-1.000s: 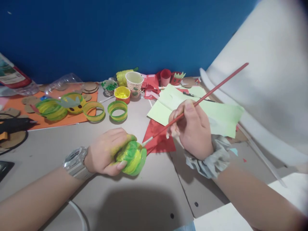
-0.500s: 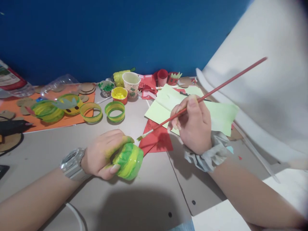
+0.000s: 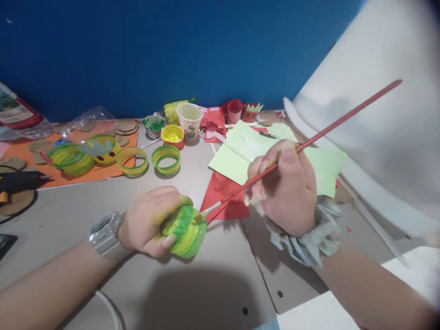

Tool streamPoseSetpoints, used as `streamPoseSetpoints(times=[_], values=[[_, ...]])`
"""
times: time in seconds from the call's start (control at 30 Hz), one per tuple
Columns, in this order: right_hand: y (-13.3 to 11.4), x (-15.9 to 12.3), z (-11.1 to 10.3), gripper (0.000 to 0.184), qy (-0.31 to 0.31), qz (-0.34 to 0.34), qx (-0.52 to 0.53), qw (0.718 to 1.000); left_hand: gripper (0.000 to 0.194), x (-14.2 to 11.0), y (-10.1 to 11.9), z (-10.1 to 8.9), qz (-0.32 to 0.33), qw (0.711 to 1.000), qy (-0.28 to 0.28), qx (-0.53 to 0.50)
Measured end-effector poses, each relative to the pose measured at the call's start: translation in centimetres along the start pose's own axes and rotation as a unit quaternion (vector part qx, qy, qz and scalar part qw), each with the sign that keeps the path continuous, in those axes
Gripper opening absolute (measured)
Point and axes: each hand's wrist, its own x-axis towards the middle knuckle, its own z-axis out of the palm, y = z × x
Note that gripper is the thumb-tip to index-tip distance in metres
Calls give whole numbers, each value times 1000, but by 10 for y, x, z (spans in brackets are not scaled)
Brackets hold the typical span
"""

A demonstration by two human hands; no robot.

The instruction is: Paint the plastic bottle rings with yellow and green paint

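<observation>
My left hand (image 3: pixel 153 220) is closed around a plastic bottle bottom (image 3: pixel 185 236) painted in green and yellow bands, tilted with its rounded end toward the right. Green and yellow paint stains the fingers. My right hand (image 3: pixel 283 183) grips a long red paintbrush (image 3: pixel 330 133) between thumb and fingers. The brush's bristles touch the painted side of the piece. Behind the hands stand a cup of yellow paint (image 3: pixel 172 134), a cup of green paint (image 3: pixel 154 125) and a taller paper cup (image 3: pixel 190 120). Two painted rings, one green and yellow (image 3: pixel 166 160), one yellowish (image 3: pixel 132 162), rest nearby.
Red paper (image 3: pixel 223 197) and pale green sheets (image 3: pixel 237 156) lie beyond my right hand. At left, orange paper (image 3: pixel 85 173) carries more painted pieces and cardboard discs. A glue gun (image 3: pixel 20 181) lies at the far left. A blue wall (image 3: pixel 206 50) rises behind.
The paintbrush tip has moved down from just above the painted bottle bottom onto its surface. My right hand has shifted slightly right and lower; the left hand keeps its hold.
</observation>
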Motion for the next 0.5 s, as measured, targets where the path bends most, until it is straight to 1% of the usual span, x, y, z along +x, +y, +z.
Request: streamPoseSetpoints(times=[0.13, 0.2, 0.33, 0.4, 0.5], values=[[-2, -7, 5, 26, -61, 40, 14, 997, 35, 2, 1, 0, -9, 1000, -2, 1], [0, -5, 3, 26, -50, 36, 2, 998, 34, 3, 2, -1, -5, 1000, 0, 11], [3, 4, -3, 28, 4, 2, -23, 1000, 35, 5, 2, -1, 5, 1000, 8, 15], [2, 3, -3, 28, -2, -1, -21, 1000, 34, 4, 1, -1, 7, 1000, 7, 10], [1, -1, -1, 26, -48, 17, -9, 999, 34, 3, 0, -1, 4, 1000, 5, 6]])
